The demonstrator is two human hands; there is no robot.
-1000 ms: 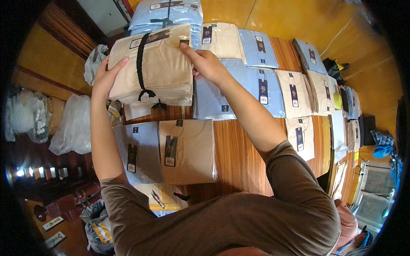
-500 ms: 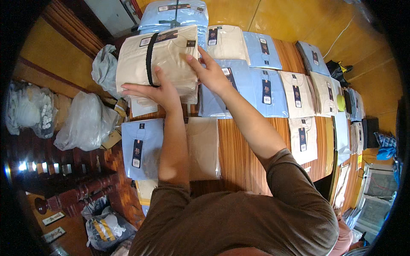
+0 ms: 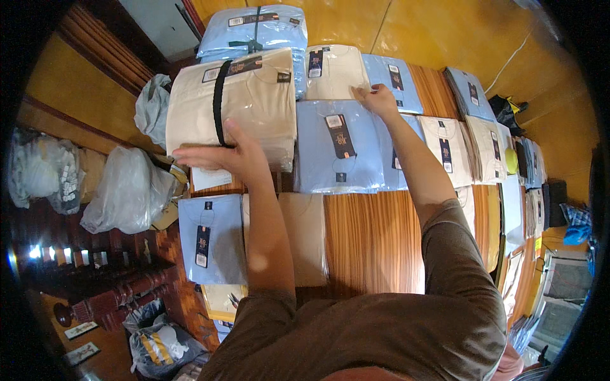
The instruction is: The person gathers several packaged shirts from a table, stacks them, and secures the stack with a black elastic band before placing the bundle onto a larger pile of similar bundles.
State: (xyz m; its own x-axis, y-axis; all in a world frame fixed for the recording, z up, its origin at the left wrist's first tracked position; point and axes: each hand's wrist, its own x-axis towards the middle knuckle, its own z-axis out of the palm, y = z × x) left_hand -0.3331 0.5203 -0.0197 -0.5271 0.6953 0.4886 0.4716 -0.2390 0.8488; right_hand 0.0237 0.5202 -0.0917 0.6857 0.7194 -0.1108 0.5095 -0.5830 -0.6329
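Observation:
A thick stack of cream folded shirts [image 3: 257,92] in clear bags, bound by a black band [image 3: 219,105], stands at the far left of the table. My left hand [image 3: 232,155] lies against its near side, fingers stretched out and thumb raised. Farther right, my right hand [image 3: 381,101] pinches the near right corner of a bagged cream shirt [image 3: 333,70]. Just below that lies a bagged light blue shirt pile [image 3: 327,127] with a dark tag. A blue shirt bundle [image 3: 254,28] tied with a dark strap sits behind the cream stack.
More bagged shirts cover the striped wooden table [image 3: 368,235], including a blue one [image 3: 213,247] at the near left and a cream one [image 3: 441,143] to the right. Clear plastic bags [image 3: 127,190] hang left of the table. A yellow wall [image 3: 432,32] rises behind.
My right hand has left the banded cream stack and moved right to the cream shirt's corner. My left hand stays at the stack, which sits slightly lower in view.

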